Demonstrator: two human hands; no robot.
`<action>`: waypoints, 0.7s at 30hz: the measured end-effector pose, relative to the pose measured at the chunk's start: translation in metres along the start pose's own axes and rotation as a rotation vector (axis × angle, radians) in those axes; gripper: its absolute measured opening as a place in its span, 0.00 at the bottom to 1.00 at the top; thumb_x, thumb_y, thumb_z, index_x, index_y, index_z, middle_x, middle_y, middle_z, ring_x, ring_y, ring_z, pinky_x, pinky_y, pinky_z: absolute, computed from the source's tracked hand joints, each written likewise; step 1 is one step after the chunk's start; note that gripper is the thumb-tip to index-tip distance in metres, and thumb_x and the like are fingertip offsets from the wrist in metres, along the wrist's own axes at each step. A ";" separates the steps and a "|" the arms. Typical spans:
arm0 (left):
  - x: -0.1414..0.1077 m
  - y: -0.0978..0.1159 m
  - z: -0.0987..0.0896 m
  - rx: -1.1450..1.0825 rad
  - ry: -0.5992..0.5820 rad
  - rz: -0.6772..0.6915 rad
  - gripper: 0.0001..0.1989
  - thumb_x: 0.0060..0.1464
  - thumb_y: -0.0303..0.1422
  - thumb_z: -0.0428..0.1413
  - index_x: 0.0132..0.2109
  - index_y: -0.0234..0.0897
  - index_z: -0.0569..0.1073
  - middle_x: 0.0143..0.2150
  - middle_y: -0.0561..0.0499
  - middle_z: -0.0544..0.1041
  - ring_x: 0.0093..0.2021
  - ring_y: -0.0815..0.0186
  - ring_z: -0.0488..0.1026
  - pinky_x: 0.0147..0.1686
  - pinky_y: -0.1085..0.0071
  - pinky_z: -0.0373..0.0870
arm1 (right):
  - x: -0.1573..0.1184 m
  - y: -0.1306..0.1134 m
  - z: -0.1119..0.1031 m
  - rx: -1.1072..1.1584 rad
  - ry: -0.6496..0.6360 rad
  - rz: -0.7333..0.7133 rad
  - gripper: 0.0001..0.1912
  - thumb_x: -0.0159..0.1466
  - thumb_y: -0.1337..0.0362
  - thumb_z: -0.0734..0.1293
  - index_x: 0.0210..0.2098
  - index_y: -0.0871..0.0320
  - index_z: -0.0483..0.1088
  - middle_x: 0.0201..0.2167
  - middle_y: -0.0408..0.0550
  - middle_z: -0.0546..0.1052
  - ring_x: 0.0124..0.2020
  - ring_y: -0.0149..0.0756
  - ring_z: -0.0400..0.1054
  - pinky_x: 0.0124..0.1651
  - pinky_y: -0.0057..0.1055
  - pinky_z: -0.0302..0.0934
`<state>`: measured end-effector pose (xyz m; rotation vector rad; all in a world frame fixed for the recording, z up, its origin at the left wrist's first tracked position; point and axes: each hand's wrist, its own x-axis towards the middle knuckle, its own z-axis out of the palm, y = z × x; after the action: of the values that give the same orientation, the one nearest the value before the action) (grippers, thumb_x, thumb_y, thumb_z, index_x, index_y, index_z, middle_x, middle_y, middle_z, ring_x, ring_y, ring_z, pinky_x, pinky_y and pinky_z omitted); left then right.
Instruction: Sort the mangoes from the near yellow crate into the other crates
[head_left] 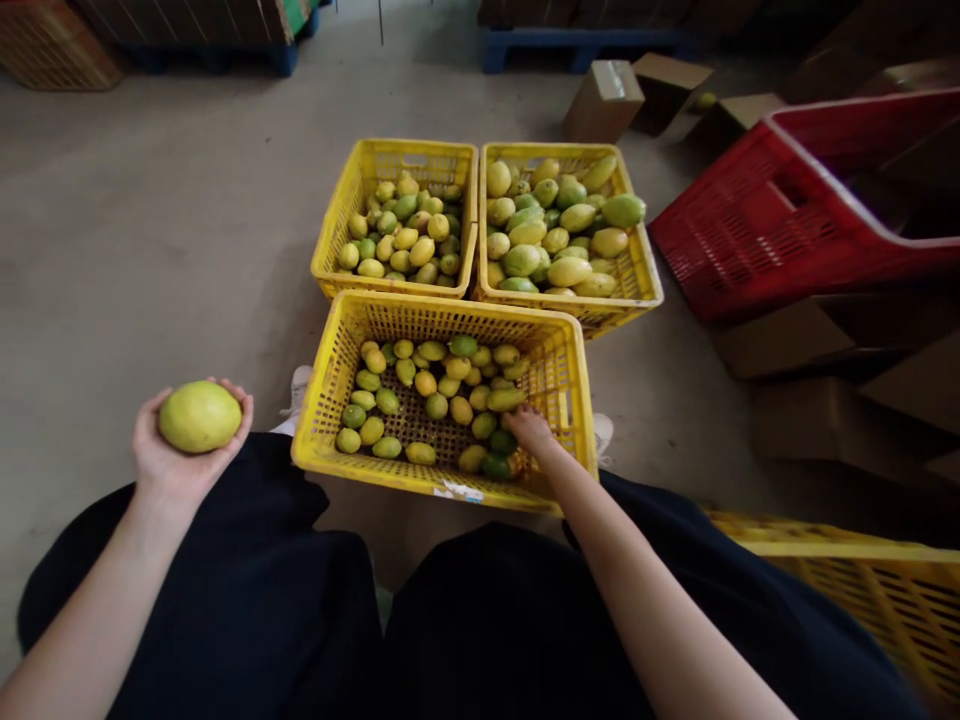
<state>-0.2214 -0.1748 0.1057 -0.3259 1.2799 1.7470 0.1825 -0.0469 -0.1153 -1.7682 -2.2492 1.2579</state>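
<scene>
A smooth yellow-green fruit (pixel 199 416), which looks like a papaya, rests in my left hand (pixel 187 440). The palm is turned up with the fingers curled round it, to the left of the front yellow crate (pixel 442 487). My right hand (pixel 531 432) reaches down into that crate at its right side. Its fingers are partly hidden among the fruit, beside a yellow papaya (pixel 506 399) and a dark green papaya (pixel 503 441); whether they grip one I cannot make out. Several more yellow and green papayas lie loosely over the crate's slotted bottom.
Behind the front crate, two yellow crates stand side by side: the left crate (pixel 319 250) holds smaller fruit, the right crate (pixel 654 280) larger fruit. A tilted red crate (pixel 720 220) and cardboard boxes (pixel 604 100) are to the right. Another yellow crate (pixel 840 550) is at lower right.
</scene>
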 end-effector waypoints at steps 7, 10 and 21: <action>-0.015 -0.028 0.013 -0.032 -0.140 -0.154 0.11 0.51 0.35 0.50 0.40 0.37 0.70 0.33 0.49 0.77 0.34 0.63 0.78 0.35 0.64 0.80 | -0.005 -0.038 -0.025 -0.266 -0.004 0.055 0.27 0.44 0.68 0.75 0.44 0.59 0.71 0.43 0.62 0.74 0.52 0.61 0.65 0.52 0.49 0.59; -0.027 -0.047 0.019 -0.004 -0.301 -0.297 0.09 0.49 0.33 0.51 0.38 0.37 0.71 0.34 0.49 0.77 0.35 0.62 0.78 0.35 0.63 0.79 | -0.014 -0.079 -0.057 -0.272 0.066 -0.047 0.30 0.49 0.57 0.74 0.50 0.57 0.68 0.47 0.58 0.72 0.51 0.53 0.66 0.52 0.41 0.59; -0.067 -0.099 0.112 0.087 -0.710 -0.338 0.11 0.57 0.38 0.54 0.44 0.40 0.73 0.37 0.51 0.77 0.40 0.61 0.77 0.44 0.54 0.76 | -0.106 -0.175 -0.090 1.249 0.223 -0.268 0.25 0.47 0.43 0.72 0.37 0.54 0.74 0.38 0.49 0.79 0.40 0.43 0.72 0.43 0.38 0.67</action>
<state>-0.0746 -0.1087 0.1367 0.1261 0.7267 1.3294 0.1212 -0.0888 0.0959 -0.9803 -1.0070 1.6725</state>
